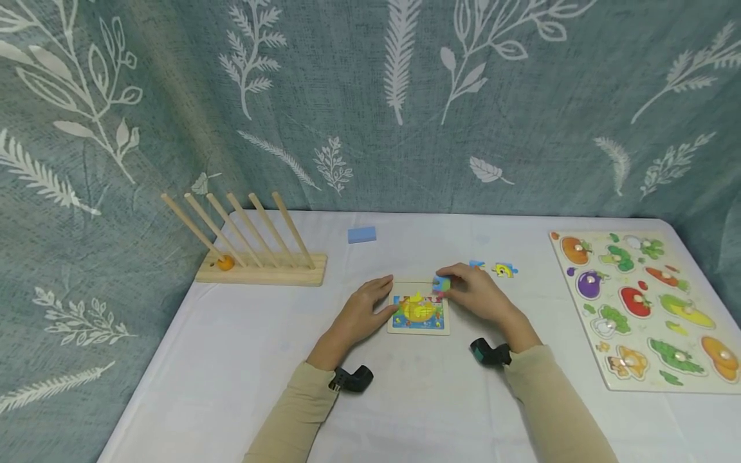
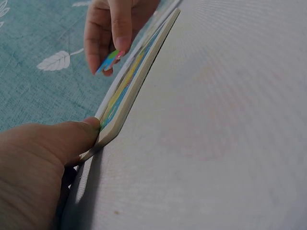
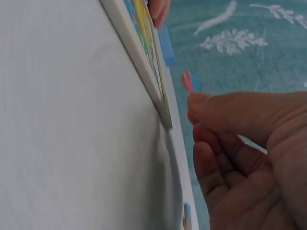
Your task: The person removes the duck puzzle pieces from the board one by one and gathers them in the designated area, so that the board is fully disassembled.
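A small wooden jigsaw tray [image 1: 419,332] lies flat in the middle of the table, its lower part filled with a yellow and blue picture. My left hand [image 1: 361,312] holds the tray's left side; in the left wrist view its thumb [image 2: 79,136] lies on the rim. Between thumb and fingers, my right hand [image 1: 477,292] pinches a blue, green and pink jigsaw piece [image 1: 441,284] over the tray's upper right corner. The piece [image 2: 109,61] is tilted and raised above the tray in the left wrist view. Loose nearby lies a jigsaw piece with a yellow fish [image 1: 505,270].
Another blue piece [image 1: 477,264] is partly hidden behind the right hand. A blue block [image 1: 361,235] lies behind the tray. At the back left stands a wooden peg rack [image 1: 260,276] with an orange bead [image 1: 226,262]. A vegetable knob-puzzle board [image 1: 628,334] covers the right side.
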Demonstrator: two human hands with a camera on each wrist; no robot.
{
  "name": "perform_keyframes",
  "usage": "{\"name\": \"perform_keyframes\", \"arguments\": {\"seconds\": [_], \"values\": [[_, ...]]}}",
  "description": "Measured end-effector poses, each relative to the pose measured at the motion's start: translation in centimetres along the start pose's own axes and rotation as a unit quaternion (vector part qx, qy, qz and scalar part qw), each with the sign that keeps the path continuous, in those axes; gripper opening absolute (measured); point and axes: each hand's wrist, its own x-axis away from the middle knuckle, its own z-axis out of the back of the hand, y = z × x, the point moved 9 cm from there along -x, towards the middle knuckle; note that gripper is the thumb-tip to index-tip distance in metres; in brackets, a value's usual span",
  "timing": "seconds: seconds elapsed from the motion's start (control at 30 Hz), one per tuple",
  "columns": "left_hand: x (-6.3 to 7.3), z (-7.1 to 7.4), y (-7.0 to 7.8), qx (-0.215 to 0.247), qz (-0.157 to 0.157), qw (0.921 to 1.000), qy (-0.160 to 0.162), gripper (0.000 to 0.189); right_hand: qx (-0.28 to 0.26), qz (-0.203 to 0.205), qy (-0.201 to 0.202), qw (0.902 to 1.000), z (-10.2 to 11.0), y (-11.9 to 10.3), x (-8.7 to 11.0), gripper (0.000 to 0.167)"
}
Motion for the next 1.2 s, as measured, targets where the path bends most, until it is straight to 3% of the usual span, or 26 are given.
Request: {"name": "perform_keyframes", "arguments": {"seconds": [0.3, 0.73, 0.97, 1.2], "values": [[0.0, -0.1, 0.2, 0.005, -0.005, 1.0, -0.005, 0.054, 0.002, -0.039, 0.027, 0.9989, 2.4, 1.8, 0.9, 0.036], [0.2, 0.1, 0.0, -0.005, 0.004, 1.0, -0.006, 0.055, 0.031, -0.078, 0.052, 0.9951, 7.6, 6.5, 3.9, 0.038], [0.2, 0.1, 0.0, -0.002, 0.006, 1.0, -0.005, 0.055, 0.055, -0.12, 0.046, 0.9902, 10.1, 8.7, 5.6, 0.039], [0.2, 0.1, 0.0, -0.003, 0.009, 0.9999, -0.011, 0.056, 0.069, -0.159, 0.015, 0.9847, 11.0, 10.1, 6.2, 0.039]]}}
